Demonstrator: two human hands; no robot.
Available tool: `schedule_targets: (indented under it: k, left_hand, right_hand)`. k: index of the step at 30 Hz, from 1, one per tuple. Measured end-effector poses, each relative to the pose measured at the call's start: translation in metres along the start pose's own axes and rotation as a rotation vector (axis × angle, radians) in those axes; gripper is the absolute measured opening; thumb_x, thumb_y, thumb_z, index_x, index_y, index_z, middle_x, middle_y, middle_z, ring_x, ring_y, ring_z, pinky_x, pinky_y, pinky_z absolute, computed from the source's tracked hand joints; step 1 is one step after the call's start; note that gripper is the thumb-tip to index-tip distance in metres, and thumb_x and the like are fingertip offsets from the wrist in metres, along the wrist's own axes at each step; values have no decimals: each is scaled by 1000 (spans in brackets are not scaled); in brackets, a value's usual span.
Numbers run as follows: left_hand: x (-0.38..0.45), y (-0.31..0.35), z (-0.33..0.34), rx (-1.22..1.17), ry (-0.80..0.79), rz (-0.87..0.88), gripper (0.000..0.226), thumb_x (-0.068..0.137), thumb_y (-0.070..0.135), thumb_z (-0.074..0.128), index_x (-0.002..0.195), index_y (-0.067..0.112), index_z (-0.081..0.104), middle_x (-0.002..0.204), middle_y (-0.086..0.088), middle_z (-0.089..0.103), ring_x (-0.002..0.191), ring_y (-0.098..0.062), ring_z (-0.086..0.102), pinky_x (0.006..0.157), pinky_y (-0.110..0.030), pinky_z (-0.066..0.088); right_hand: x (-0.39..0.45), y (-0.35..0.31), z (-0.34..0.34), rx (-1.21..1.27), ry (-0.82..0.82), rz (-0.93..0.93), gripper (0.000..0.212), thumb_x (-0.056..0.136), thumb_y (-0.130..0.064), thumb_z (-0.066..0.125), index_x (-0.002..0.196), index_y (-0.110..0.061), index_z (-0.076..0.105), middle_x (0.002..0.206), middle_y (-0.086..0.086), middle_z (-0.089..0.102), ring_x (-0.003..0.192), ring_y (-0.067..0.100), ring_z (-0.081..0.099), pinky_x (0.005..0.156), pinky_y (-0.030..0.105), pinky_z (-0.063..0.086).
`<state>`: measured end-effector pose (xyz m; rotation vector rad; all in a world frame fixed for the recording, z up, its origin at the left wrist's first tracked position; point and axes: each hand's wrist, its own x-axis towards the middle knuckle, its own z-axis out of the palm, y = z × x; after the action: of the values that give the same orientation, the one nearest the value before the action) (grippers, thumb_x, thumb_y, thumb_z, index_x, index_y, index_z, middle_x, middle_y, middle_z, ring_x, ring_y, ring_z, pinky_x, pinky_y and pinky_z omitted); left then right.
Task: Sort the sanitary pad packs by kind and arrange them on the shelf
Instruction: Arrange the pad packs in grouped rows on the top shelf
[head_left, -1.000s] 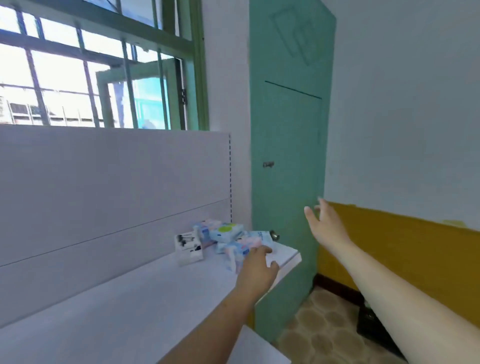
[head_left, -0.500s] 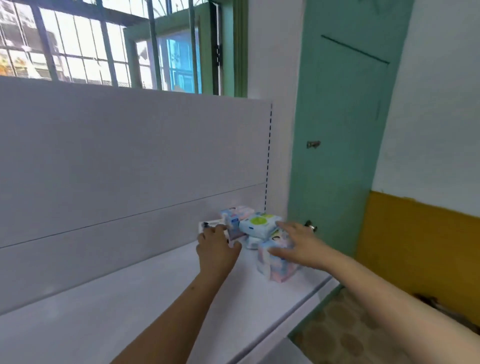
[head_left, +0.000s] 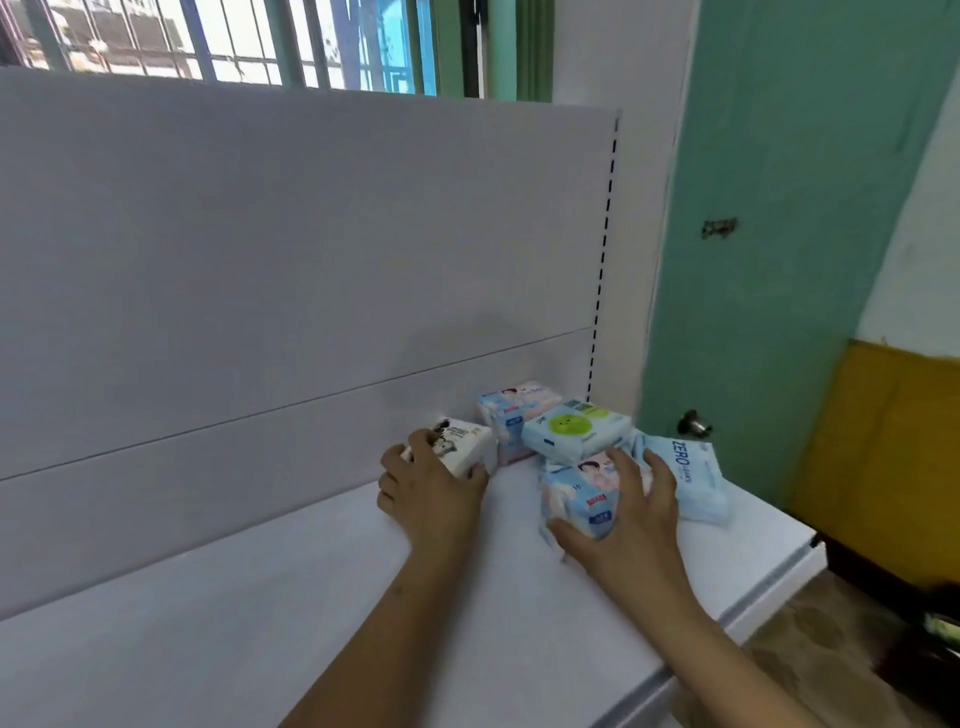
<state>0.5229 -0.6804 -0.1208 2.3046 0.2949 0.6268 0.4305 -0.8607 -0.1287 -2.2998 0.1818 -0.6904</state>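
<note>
While gripped by both hands (head_left: 530, 504), two packs (head_left: 582, 493) on shelf (head_left: 260, 623).

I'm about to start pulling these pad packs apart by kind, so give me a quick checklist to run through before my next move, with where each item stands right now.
1. Left hand has a grip on the white pack: ok, fingers curl round it.
2. Right hand has a grip on the pink and blue pack: ok, thumb and fingers wrap its sides.
3. Green-circle pack free to stay put: not ok, it lies on top of the pile, right over the gripped pack.
4. ZERO pack safe from the shelf edge: cannot tell, it lies near the right end.
5. Bare shelf to the left for sorting: ok.
</note>
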Motion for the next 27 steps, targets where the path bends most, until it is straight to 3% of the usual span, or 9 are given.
schedule_targets:
  k: [3, 7, 10, 15, 18, 22, 23, 27]
  left_hand:
    - [1, -4, 0, -122, -66, 12, 74, 68, 29, 79, 132, 23, 43, 135, -11, 31, 117, -38, 40, 99, -46, 42]
    - [7, 10, -15, -283, -119, -96, 74, 72, 23, 81, 132, 18, 37, 135, -16, 32, 120, -43, 40, 101, -44, 40]
    - [0, 25, -33, -358, -144, -79, 71, 73, 26, 81, 129, 17, 39, 133, -15, 34, 118, -45, 43, 101, -46, 40]
    - [-48, 50, -64, -569, -236, 168, 62, 75, 26, 77, 129, 29, 48, 126, -5, 33, 112, -37, 51, 98, -41, 47]
    - [-92, 64, -85, -696, -331, 322, 60, 74, 29, 75, 129, 36, 51, 123, 6, 30, 112, -25, 54, 99, -34, 50]
    - [-171, 76, -106, -771, -451, 506, 61, 77, 15, 75, 133, 27, 54, 127, -2, 37, 103, 19, 40, 88, 1, 36]
    - [-193, 77, -106, -796, -498, 533, 61, 77, 15, 75, 133, 27, 54, 127, -1, 36, 104, 21, 39, 84, 5, 34]
    - [-301, 77, -102, -802, -735, 604, 60, 77, 24, 75, 131, 36, 52, 124, 5, 30, 113, -8, 48, 85, 0, 38]
  right_hand:
    - [-2, 1, 1, 12, 9, -24, 95, 65, -48, 84, 143, -28, 32, 147, -1, 16, 137, 27, 29, 113, 37, 36]
    - [-3, -3, -4, -83, 54, -49, 90, 66, -56, 78, 140, -26, 37, 139, 2, 28, 126, 27, 41, 105, 40, 42]
    - [-16, -11, -16, 16, 93, -28, 86, 68, -53, 78, 139, -29, 36, 135, -5, 28, 119, 19, 46, 99, 31, 46]
    - [-60, -24, -58, 158, 267, 88, 93, 74, -47, 80, 147, -31, 25, 136, -10, 26, 122, 6, 38, 93, 15, 41]
    - [-101, -25, -93, 160, 322, 186, 93, 77, -46, 77, 150, -30, 21, 142, -8, 23, 121, 7, 38, 87, 14, 39]
    - [-179, -17, -141, 151, 449, 320, 83, 84, -42, 71, 151, -30, 23, 145, -4, 23, 116, 8, 41, 83, 12, 36]
    - [-203, -14, -154, 145, 489, 362, 80, 86, -43, 69, 151, -31, 24, 146, -3, 23, 114, 7, 40, 83, 13, 36]
    - [-303, -1, -203, 101, 630, 549, 75, 86, -49, 66, 149, -33, 28, 145, -2, 29, 114, 6, 42, 87, 24, 38]
